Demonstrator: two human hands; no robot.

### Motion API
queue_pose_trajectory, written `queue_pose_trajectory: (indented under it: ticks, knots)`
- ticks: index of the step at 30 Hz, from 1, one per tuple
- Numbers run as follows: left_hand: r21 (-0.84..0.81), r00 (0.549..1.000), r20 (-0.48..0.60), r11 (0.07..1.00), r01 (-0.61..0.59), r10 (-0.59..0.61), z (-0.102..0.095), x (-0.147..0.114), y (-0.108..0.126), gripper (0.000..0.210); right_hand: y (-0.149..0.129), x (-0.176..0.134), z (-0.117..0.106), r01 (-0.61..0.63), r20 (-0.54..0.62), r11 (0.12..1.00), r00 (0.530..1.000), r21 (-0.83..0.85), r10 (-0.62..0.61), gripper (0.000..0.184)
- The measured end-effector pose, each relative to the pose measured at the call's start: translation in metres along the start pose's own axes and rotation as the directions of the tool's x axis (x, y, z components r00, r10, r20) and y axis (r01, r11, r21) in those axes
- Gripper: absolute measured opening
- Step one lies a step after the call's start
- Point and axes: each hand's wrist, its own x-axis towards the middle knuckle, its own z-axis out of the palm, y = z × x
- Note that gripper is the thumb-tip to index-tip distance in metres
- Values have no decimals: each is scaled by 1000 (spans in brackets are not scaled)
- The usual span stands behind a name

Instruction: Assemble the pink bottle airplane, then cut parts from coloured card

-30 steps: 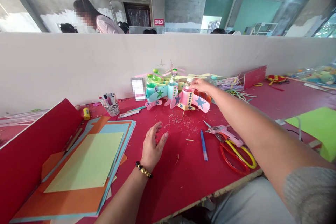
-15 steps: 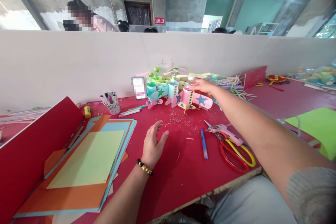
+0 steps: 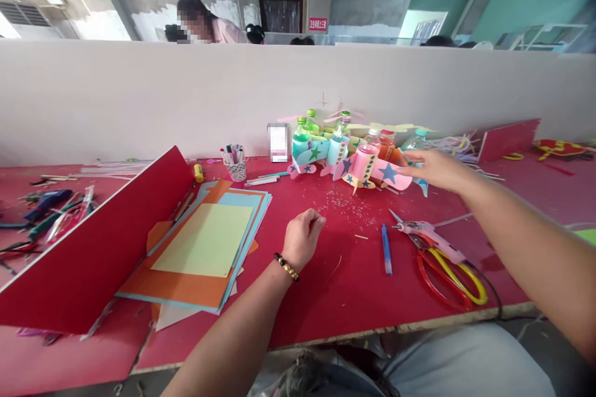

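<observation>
Several toy planes made from plastic bottles with coloured paper wings stand together at the back of the table. The front one, a pink bottle plane (image 3: 365, 162), has a white cap and blue stars on its wings. My right hand (image 3: 433, 169) reaches to its right wing with fingers stretched out. Whether the fingertips touch that wing I cannot tell. Behind the hand is a blue-capped bottle plane (image 3: 419, 136), partly hidden. My left hand (image 3: 303, 237), wearing a beaded bracelet, hovers over the table with its fingers curled in and nothing visible in them.
A stack of coloured paper (image 3: 205, 239) lies left, beside a red board (image 3: 116, 229). On the right are a blue pen (image 3: 387, 249), a pink glue gun (image 3: 433, 237) and scissors (image 3: 444, 279). A pen cup (image 3: 236, 169) stands behind. A white partition (image 3: 186, 93) closes the back.
My right hand has moved off the pink plane's cap, down and right to its wing. My left hand's fingers have curled in. The view has swung left.
</observation>
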Motion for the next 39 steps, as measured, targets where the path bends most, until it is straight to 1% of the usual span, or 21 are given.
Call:
queue_pose_trajectory:
  ticks: [2, 3, 5, 6, 8, 10, 12, 14, 16, 18, 19, 22, 23, 24, 26, 27, 28, 30, 33, 36, 39]
  knots:
    - [7, 1000, 17, 1000, -15, 15, 0, -1, 1, 26, -7, -35, 4, -5, -24, 1000, 1000, 27, 6, 52]
    - [16, 999, 25, 1000, -22, 22, -1, -1, 2, 26, -12, -55, 8, 0, -30, 994, 1000, 107, 3, 51]
    - [45, 999, 42, 998, -32, 30, 0, -2, 2, 27, -26, -99, 24, 32, 8, 977, 999, 212, -34, 45]
    - [66, 998, 53, 997, -39, 36, 0, -2, 2, 27, -33, -121, 34, 72, 56, 975, 995, 209, -85, 42]
    - [124, 996, 77, 990, -64, 55, 1, -3, 2, 28, -47, -162, 58, 198, 85, 961, 972, 191, -218, 37]
    - [195, 993, 100, 977, -86, 68, 3, -4, 1, 30, -58, -195, 86, 259, 113, 937, 950, 232, -291, 36]
    - [251, 991, 114, 963, -93, 65, 4, -5, 1, 33, -65, -218, 114, 304, 83, 918, 939, 256, -334, 38]
    - [278, 990, 126, 956, -96, 63, 4, -5, 2, 31, -70, -233, 138, 366, 27, 905, 924, 215, -380, 36]
    - [285, 988, 137, 953, -106, 69, -2, -5, 6, 22, -73, -241, 153, 451, -25, 884, 892, 122, -452, 34]
    - [306, 986, 153, 945, -116, 71, -15, -7, 9, 14, -75, -246, 159, 491, -54, 870, 871, 50, -488, 36]
    - [323, 985, 159, 939, -116, 67, -25, -10, 9, 16, -76, -247, 160, 500, -60, 866, 865, 29, -498, 37]
    - [506, 980, 200, 855, -113, 11, -65, -24, 2, 37, -78, -247, 157, 524, -65, 852, 850, -3, -523, 35]
    - [570, 982, 183, 818, -76, -36, -79, -31, -3, 43, -78, -247, 157, 530, -71, 848, 846, -12, -529, 33]
    - [638, 984, 137, 770, -1, -112, -93, -40, -11, 47, -78, -247, 156, 534, -79, 845, 842, -22, -534, 32]
    - [743, 960, 48, 652, 151, -277, -116, -58, -28, 56, -77, -247, 157, 540, -92, 841, 836, -38, -541, 31]
    - [774, 942, 9, 598, 206, -336, -125, -67, -37, 58, -77, -247, 158, 543, -98, 839, 833, -44, -544, 31]
    - [797, 929, -7, 559, 229, -371, -133, -77, -46, 60, -77, -247, 159, 545, -104, 837, 831, -49, -547, 31]
    - [826, 909, -14, 508, 246, -417, -143, -93, -61, 62, -76, -248, 161, 544, -114, 838, 830, -50, -546, 31]
    - [845, 901, 17, 488, 219, -434, -151, -109, -78, 59, -76, -248, 163, 537, -120, 842, 834, -47, -539, 30]
    - [849, 910, 26, 490, 198, -413, -156, -116, -87, 54, -76, -248, 163, 535, -110, 843, 836, -51, -538, 30]
    - [838, 914, 26, 507, 201, -405, -158, -120, -88, 51, -74, -248, 163, 544, -106, 838, 831, -51, -546, 31]
